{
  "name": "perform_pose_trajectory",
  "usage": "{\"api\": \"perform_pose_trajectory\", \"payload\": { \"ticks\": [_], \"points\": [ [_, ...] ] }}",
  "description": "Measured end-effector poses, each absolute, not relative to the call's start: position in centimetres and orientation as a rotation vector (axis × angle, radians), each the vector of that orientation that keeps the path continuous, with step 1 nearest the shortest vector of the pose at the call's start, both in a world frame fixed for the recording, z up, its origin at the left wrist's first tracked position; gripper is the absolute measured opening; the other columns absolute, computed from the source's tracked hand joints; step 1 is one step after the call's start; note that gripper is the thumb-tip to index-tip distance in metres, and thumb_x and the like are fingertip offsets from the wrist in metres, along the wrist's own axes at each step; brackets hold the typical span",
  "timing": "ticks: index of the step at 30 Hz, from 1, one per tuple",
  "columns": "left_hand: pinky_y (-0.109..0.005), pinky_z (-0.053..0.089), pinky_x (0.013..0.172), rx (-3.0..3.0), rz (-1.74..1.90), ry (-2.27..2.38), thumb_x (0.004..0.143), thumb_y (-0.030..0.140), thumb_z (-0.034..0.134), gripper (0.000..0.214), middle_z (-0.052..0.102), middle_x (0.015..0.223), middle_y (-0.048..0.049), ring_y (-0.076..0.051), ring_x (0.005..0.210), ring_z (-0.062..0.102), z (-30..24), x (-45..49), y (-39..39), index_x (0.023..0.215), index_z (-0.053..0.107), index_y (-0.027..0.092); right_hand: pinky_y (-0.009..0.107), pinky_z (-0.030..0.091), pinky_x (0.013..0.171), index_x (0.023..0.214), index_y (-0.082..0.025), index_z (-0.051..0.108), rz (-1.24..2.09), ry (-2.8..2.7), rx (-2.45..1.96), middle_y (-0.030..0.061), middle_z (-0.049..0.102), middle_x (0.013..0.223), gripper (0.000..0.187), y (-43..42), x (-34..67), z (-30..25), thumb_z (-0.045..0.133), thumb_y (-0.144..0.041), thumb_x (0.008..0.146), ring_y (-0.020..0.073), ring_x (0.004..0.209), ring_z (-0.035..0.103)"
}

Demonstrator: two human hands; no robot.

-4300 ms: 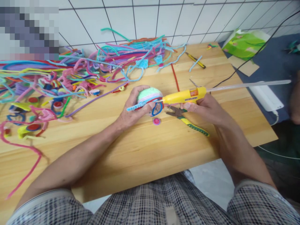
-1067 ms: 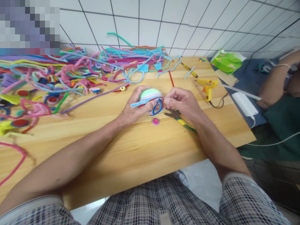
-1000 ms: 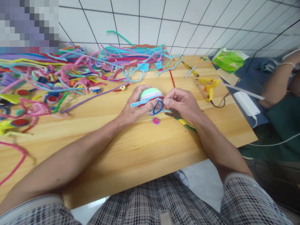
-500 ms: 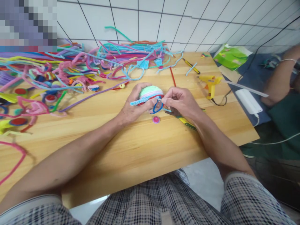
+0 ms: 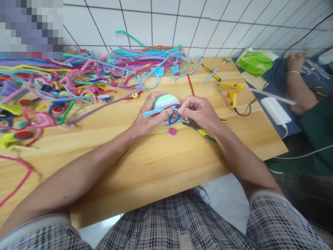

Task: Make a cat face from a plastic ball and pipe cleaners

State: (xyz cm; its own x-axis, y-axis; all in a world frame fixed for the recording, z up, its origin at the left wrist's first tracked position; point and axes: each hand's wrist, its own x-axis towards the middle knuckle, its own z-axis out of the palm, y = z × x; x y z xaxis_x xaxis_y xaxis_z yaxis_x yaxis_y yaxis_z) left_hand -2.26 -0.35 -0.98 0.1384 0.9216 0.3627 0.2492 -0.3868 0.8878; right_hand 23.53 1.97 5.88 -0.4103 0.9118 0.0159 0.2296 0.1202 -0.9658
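My left hand [image 5: 147, 117] is wrapped round a ball wound from pastel green and pink pipe cleaners [image 5: 165, 101], with a light-blue pipe cleaner [image 5: 153, 112] sticking out to the left under my thumb. My right hand [image 5: 198, 111] is closed in a pinch at the ball's right side, on a blue pipe-cleaner loop [image 5: 173, 118] that hangs from it. Both hands hover just above the wooden table [image 5: 156, 159]. A small pink disc [image 5: 172, 131] lies on the table below the ball. Pliers with a yellow-green handle [image 5: 206, 135] lie partly under my right hand.
A big tangle of coloured pipe cleaners [image 5: 78, 76] covers the table's left and back. A yellow glue gun [image 5: 232, 91] stands at the right with its cord, beside a white power strip [image 5: 275, 110]. A green packet [image 5: 253, 61] and another person's arm [image 5: 296, 83] are at far right.
The glue gun went from my right hand to the table at the right. My right hand has since come to the ball and pinched the blue loop. The other person's arm has shifted.
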Motion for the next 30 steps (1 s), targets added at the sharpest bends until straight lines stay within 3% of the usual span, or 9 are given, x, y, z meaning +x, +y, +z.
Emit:
{"api": "perform_pose_trajectory", "payload": {
  "ticks": [21,30],
  "points": [
    [-0.061,0.069,0.129,1.717,1.302,1.12,0.106,0.074,0.09,0.065,0.083,0.155,-0.0106,-0.038,0.144,0.079,-1.19,-2.05,-0.37,0.155,0.072,0.035,0.033,0.038,0.061,0.081,-0.029,0.072,1.29,-1.747,-1.112,-0.005,0.067,0.068,0.052,1.83,23.83,5.43,0.107,-0.066,0.088,0.0159,0.062,0.053],
    [-0.063,0.07,0.132,1.715,1.307,1.067,0.104,0.082,0.093,0.078,0.08,0.163,-0.0132,-0.041,0.152,0.079,-1.66,-2.24,-0.21,0.162,0.07,0.035,0.033,0.04,0.062,0.081,-0.029,0.072,1.283,-1.74,-1.116,-0.0033,0.07,0.071,0.052,1.85,23.86,5.37,0.107,-0.067,0.088,0.0173,0.066,0.055]
  ]
}}
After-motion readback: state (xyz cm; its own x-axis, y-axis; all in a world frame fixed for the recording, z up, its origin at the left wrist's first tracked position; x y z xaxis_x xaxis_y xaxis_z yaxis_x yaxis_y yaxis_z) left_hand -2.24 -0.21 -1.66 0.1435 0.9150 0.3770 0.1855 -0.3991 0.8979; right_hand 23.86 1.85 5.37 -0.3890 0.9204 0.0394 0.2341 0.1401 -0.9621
